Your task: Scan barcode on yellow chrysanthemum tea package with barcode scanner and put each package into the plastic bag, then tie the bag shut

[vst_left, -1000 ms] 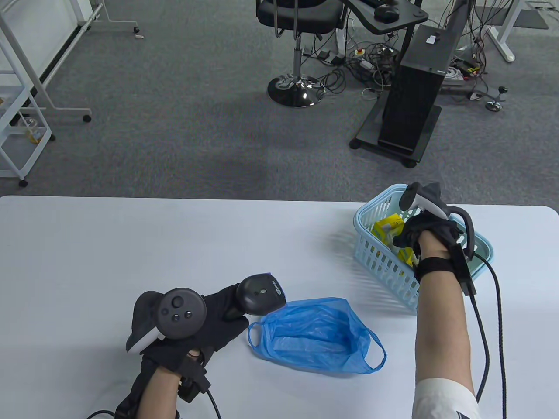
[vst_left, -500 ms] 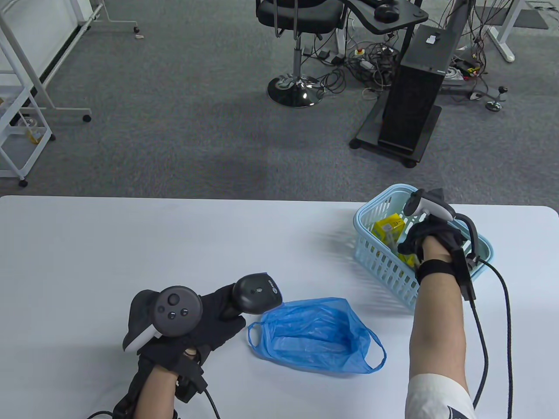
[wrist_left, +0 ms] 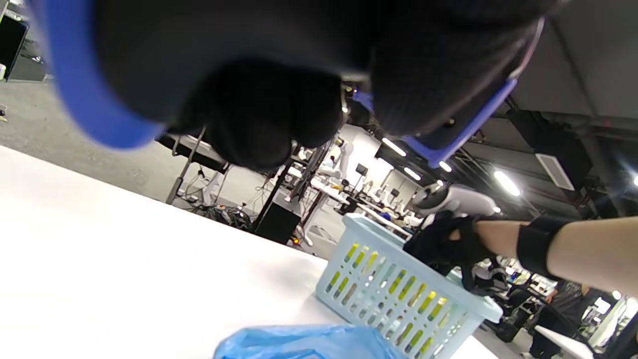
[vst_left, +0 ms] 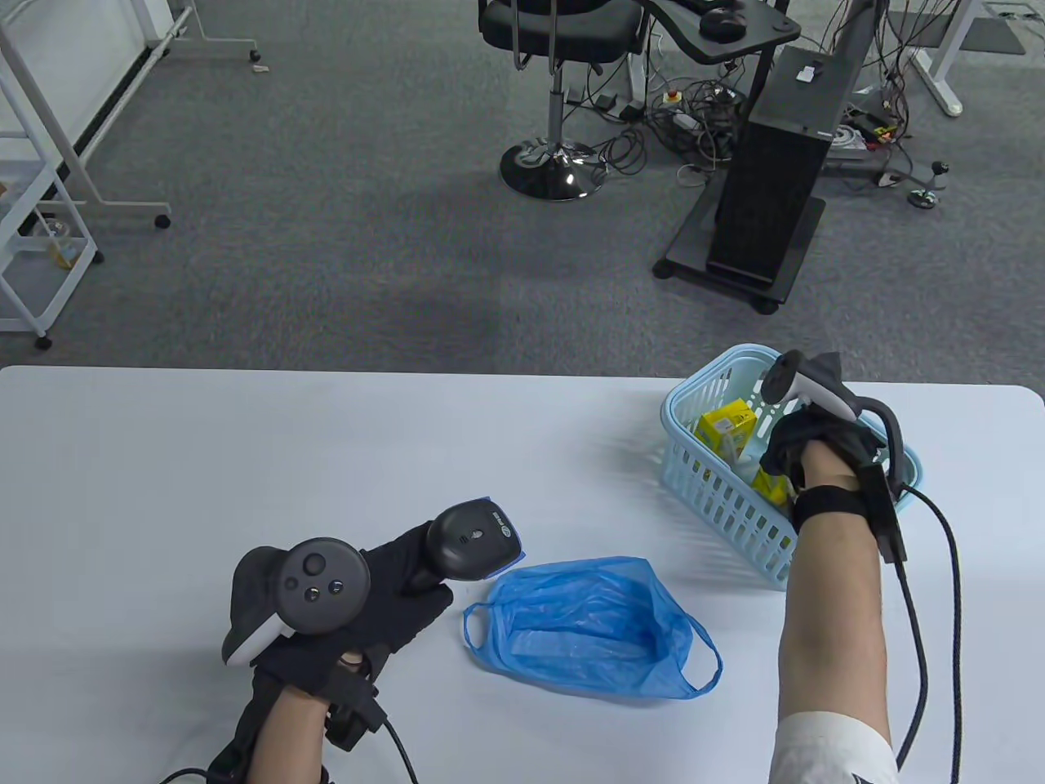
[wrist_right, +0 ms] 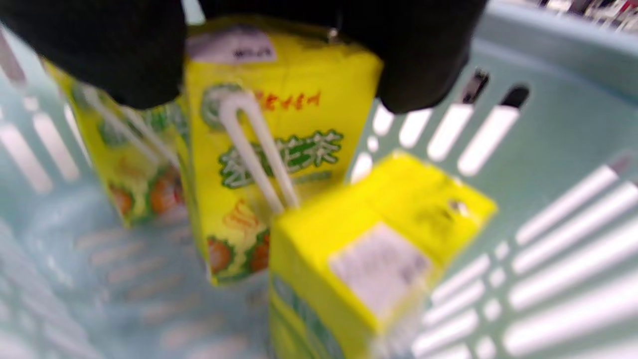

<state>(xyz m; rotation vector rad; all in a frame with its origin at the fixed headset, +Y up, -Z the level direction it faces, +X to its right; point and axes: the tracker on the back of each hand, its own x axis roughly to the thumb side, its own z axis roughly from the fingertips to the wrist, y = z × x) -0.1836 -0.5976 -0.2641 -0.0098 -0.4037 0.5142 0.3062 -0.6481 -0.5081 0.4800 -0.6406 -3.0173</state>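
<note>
White table: right hand has sunk deeper into basket at 2 o'clock, fingers now clamping a tea package. Left hand keeps gripping scanner by bag. Lift-out looks next.

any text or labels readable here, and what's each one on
"菊花茶", green characters, blurred but legible: front of the tea package gripped by the right hand.
Red characters above that: too blurred to read.
White stickers on that package and on the nearer package: unreadable.
Round logo on the barcode scanner in the left hand: too small.
Nothing else legible.
</note>
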